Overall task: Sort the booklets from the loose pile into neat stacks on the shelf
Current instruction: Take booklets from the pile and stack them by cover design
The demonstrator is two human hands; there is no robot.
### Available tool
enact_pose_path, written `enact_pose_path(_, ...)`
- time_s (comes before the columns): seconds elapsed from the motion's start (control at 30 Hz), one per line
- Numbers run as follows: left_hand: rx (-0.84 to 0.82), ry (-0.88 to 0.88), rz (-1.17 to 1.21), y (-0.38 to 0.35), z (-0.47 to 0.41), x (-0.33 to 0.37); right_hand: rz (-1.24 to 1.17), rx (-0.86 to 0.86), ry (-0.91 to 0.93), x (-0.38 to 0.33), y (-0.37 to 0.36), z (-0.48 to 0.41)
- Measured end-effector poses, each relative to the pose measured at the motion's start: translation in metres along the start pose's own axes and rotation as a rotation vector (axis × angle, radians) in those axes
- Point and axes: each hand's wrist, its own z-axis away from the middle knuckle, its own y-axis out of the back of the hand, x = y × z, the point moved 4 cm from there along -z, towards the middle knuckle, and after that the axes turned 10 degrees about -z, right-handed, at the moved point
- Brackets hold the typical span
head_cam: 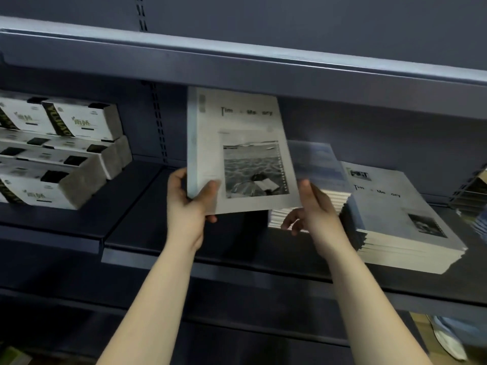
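Observation:
A white booklet (237,146) with a black-and-white sea photo on its cover is held up, tilted, above the dark blue shelf (184,248). My left hand (188,204) grips its lower left corner, thumb on the cover. My right hand (313,209) is at its lower right corner with the thumb against the edge; the fingers hang curled below. Behind that hand lies a low stack of booklets (316,164) with a bluish cover. To the right sits a taller neat stack (400,214) with the same cover as the held one.
White boxes with black-and-gold bands (60,154) are piled on the left shelf section. The upper shelf's front lip (237,67) hangs close above the held booklet. More stacked items (474,191) show at the far right edge. A shoe (448,341) is on the floor at lower right.

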Motion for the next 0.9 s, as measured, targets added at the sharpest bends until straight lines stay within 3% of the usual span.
enact_pose_path(0.23,-0.153,-0.025,-0.035,-0.075,0.031,0.013,-0.060,0.093,0.043,-0.023,0.058,-0.006)
enact_pose_path(0.47,-0.362,0.060,-0.043,-0.123,0.057,-0.005,-0.119,0.268,0.024,-0.021,0.135,0.008)
enact_pose_path(0.7,-0.491,-0.011,-0.423,-0.158,0.084,-0.054,-0.165,0.445,0.022,-0.024,0.210,0.018)
enact_pose_path(0.9,-0.570,-0.202,-0.802,-0.176,0.099,-0.088,-0.065,0.519,0.012,-0.023,0.259,0.022)
